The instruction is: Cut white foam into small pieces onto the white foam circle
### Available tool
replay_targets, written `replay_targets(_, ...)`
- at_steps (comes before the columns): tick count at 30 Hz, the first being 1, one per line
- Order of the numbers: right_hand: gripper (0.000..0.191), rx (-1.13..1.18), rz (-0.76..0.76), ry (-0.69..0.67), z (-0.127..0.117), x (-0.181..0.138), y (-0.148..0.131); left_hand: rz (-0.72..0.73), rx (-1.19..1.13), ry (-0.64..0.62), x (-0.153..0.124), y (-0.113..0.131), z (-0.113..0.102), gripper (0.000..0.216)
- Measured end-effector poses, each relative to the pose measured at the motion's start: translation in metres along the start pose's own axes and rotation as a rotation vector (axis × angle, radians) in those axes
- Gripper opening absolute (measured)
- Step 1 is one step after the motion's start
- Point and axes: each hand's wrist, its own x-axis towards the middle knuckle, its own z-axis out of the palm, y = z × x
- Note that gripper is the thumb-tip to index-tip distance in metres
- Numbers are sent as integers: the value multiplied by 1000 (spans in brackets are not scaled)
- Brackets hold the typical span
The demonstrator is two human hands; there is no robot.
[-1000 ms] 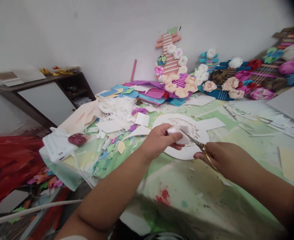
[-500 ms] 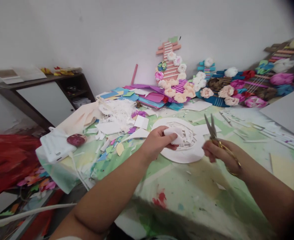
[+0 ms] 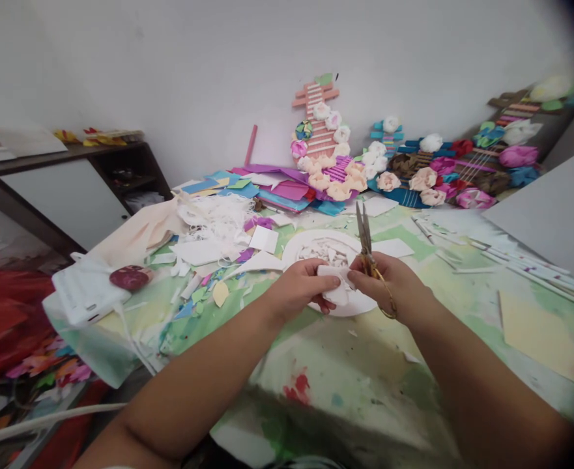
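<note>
My left hand [image 3: 299, 286] is closed on a small white foam piece [image 3: 333, 286], held just above the near rim of a round white plate [image 3: 294, 244] full of white cut scraps. My right hand [image 3: 389, 283] grips gold-handled scissors [image 3: 367, 251] with the blades pointing straight up and closed, and its thumb and fingertips also touch the right side of the white piece. Both hands meet over the green paint-stained table [image 3: 365, 371].
Coloured paper sheets [image 3: 272, 185] and paper-flower ornaments [image 3: 326, 153] crowd the table's far edge. White scraps and thread [image 3: 223, 225] lie left of the plate. A white device [image 3: 84, 293] sits at the left corner; a yellow sheet [image 3: 541, 335] lies right. A dark shelf [image 3: 47, 169] stands against the wall.
My right hand lifted the scissors off the white piece, turned the blades upward, then came left to meet my left hand on the piece. The view shifted slightly.
</note>
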Motion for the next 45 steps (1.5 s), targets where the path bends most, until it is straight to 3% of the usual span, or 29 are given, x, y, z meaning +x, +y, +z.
replay_targets(4, 19, -189, -70, 80, -6, 4, 3, 24, -137, 40, 2, 0, -7, 9)
replay_targets(7, 24, -299, -16, 148, -15, 19, 14, 93, -174, 138, 5, 1, -11, 13)
replay_targets(11, 26, -419, 65, -17, -14, 50, 31, 81, -61, 185, 10, -1, -11, 15)
replay_targets(17, 25, -591, 37, 9, 7, 72, 38, 93, 108, 204, 10, -4, -11, 19)
replay_targets(24, 37, -587, 34, 106, -7, 46, 23, 167, 185, 225, 9, -4, -12, 22)
replay_targets(29, 39, -378, 21, -23, -10, 12, 15, 198, 8, 168, 8, -1, -8, 13)
replay_targets(32, 39, -413, 58, -62, -7, -6, 15, 218, -128, 160, 8, 1, -6, 14)
replay_targets(35, 37, -486, 53, -55, -4, -17, 16, 222, -121, 157, 8, 1, -7, 18)
replay_targets(41, 35, -470, 59, -81, -1, -20, 16, 138, -31, 197, 9, -2, -5, 18)
replay_targets(45, 37, -399, 71, -113, 4, -20, 15, 48, -28, 143, 6, -2, 0, 19)
